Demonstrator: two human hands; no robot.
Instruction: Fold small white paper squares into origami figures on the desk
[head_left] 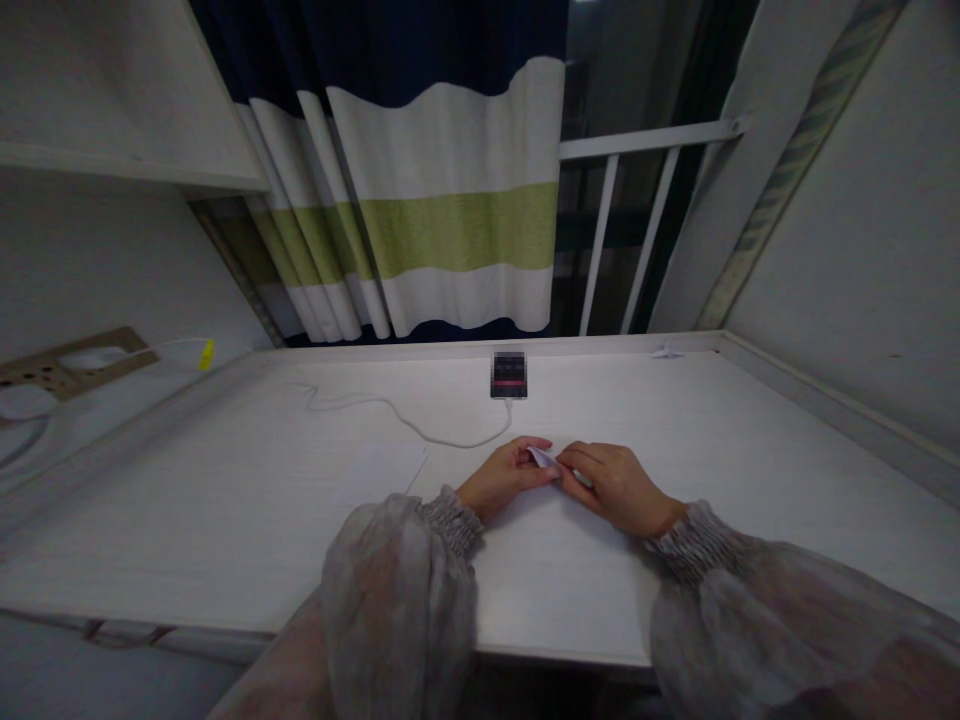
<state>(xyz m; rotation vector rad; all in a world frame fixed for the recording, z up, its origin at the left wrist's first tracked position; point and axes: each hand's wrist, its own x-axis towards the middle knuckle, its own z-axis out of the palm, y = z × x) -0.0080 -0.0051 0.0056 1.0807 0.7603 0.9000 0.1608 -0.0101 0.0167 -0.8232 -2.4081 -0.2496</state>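
A small folded piece of white paper (541, 457) is held up just above the desk, between my two hands. My left hand (514, 472) grips it from the left, with the thumb below and the fingers along the upper side. On the other side my right hand (611, 482) pinches its right corner between thumb and fingers. My fingertips cover part of the paper, so its full folded shape is hidden. A flat white sheet of paper (382, 472) lies on the desk left of my left hand, partly behind my sleeve.
Beyond my hands a phone (509, 376) lies at the back of the white desk (225, 520), with a white cable (397, 410) running left. A small folded white paper piece (666, 352) rests at the back right. A socket strip (75, 365) sits at the left wall.
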